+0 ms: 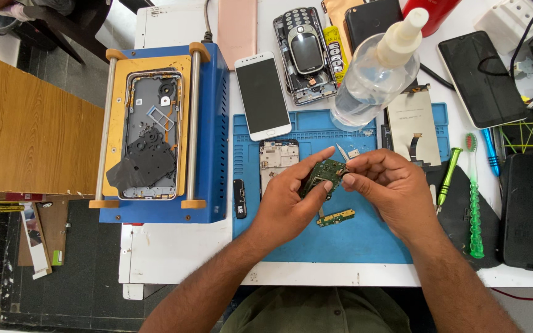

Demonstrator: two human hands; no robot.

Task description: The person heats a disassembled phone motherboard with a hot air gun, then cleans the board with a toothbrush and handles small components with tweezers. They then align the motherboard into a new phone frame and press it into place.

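The green board (pixel 323 174) is being held just above the blue mat (pixel 365 237), between both hands. The left hand (pixel 291 200) is gripping it with its fingers (pixel 322 155) closed over the top edge and the thumb underneath. The right hand (pixel 390 185) is pinching the board's right edge with thumb and forefinger, and a thin metal tool (pixel 342 152), probably tweezers, is showing just above that pinch; whether the right hand is holding it I cannot tell.

Judging from this, the step in hand is working a small part on or off the board. The next move is likely calling for a steady left grip and a fine, light touch from the right fingertips at the edge.

Below the hands, 1 smaller board (pixel 335 217) is lying on the mat, and 1 bare phone frame (pixel 277 159) is lying on the mat just left of the left hand. Farther out, 1 white phone (pixel 262 94) is lying face up, 1 clear bottle (pixel 374 77) is standing behind the mat, and 1 green screwdriver (pixel 448 176) and 1 green toothbrush (pixel 474 197) are lying to the right. On the left, 1 blue machine (pixel 208 129) is holding 1 opened phone back (pixel 151 132). All are resting on the white table (pixel 180 253).
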